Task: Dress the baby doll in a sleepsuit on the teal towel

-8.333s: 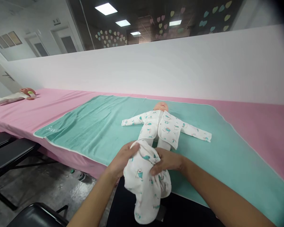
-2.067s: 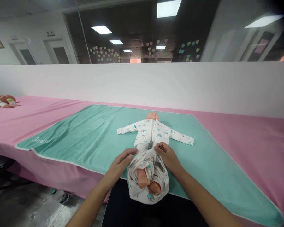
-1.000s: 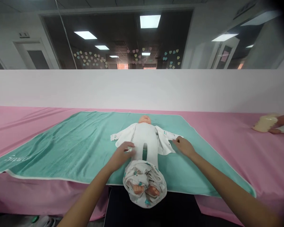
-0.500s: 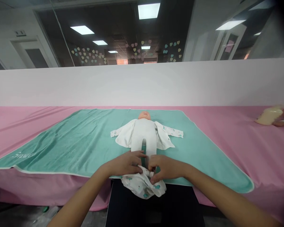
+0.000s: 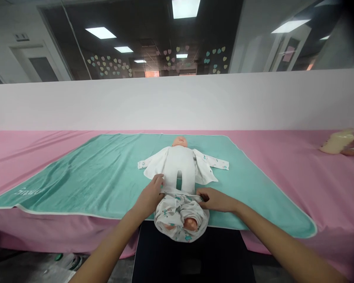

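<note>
A baby doll (image 5: 179,165) lies on its back on a teal towel (image 5: 100,177), head towards the wall. Its printed white jacket (image 5: 205,173) lies spread open at both sides of the white cloth body. Printed white trousers (image 5: 177,220) are bunched around the doll's lower legs, with both bare feet showing at the bottom. My left hand (image 5: 152,194) pinches the trousers' waistband on the left side. My right hand (image 5: 214,199) pinches the same waistband on the right side. The waistband sits at about the doll's knees.
The towel lies on a long table under a pink sheet (image 5: 312,181), backed by a low white wall. At the far right lies another doll (image 5: 338,142) with someone's hand beside it. Black seating (image 5: 191,255) is right under me.
Half a second ago both hands met at the middle of the bunched trousers; now they are apart at the waistband's two sides, and the trousers sit slightly higher on the legs, feet showing.
</note>
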The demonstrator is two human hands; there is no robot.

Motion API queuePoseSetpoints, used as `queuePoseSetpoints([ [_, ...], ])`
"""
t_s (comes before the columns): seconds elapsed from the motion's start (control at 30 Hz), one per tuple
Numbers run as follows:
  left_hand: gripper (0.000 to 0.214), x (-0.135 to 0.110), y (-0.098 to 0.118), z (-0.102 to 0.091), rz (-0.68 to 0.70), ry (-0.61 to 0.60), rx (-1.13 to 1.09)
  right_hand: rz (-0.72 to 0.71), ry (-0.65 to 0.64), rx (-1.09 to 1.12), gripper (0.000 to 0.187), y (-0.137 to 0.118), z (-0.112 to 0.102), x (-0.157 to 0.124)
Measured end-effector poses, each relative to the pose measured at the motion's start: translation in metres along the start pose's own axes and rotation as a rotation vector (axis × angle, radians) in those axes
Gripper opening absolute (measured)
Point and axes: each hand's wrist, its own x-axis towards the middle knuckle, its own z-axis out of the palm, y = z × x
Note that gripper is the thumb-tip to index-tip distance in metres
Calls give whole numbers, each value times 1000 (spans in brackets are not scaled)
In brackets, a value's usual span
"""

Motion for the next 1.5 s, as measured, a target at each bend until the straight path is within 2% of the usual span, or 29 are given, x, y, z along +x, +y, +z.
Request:
queuePoseSetpoints([
  [0.03, 41, -3, -1, 2, -87, 2, -102, 0, 28, -51, 13, 0, 1, 1],
  [0.1, 57, -7, -2, 6, -232, -34, -349, -7, 168, -143, 9, 1, 7, 5],
  [0.2, 67, -4, 2, 11, -304, -67, -736, -96, 397, -119, 9, 2, 20, 16],
  [0.27, 65, 0, 6, 13, -316, -26, -961, -124, 467, 35, 11, 3, 27, 22],
  [0.33, 61, 4, 11, 17, -312, 2, -1140, -80, 497, 282, 15, 3, 31, 25],
  [0.47, 46, 6, 17, 25, -303, -22, -1284, -9, 443, 872, 24, 1, 31, 26],
  [0.53, 38, 6, 15, 28, -333, -24, -1272, -6, 385, 1002, 25, 2, 28, 24],
  [0.6, 30, 8, 10, 28, -342, -23, -1218, -4, 356, 994, 25, 6, 22, 21],
  [0.7, 21, 15, -2, 22, -309, 51, -1094, 20, 291, 827, 21, 16, 10, 15],
  [0.83, 35, 34, -11, 15, -262, 214, -846, -5, 218, 493, 18, 26, -7, 8],
  [0.93, 47, 48, -13, 18, -188, 202, -639, -87, 317, 378, 21, 30, -11, 9],
  [1.03, 61, 61, -13, 21, -130, 116, -579, -105, 448, 264, 25, 33, -9, 17],
  [1.13, 66, 72, -13, 18, -135, 34, -499, -106, 591, 80, 24, 32, -4, 27],
  [1.2, 62, 79, -12, 14, -132, 17, -424, -92, 663, -43, 25, 29, -3, 33],
  [1.3, 51, 88, -12, 11, -111, 49, -319, -102, 665, -169, 27, 24, -6, 39],
  [1.4, 36, 98, -15, 13, -92, 121, -219, -116, 644, -258, 22, 25, -18, 46],
  [1.5, 24, 111, -21, 18, -72, 183, -201, -53, 673, -342, 20, 29, -37, 61],
])
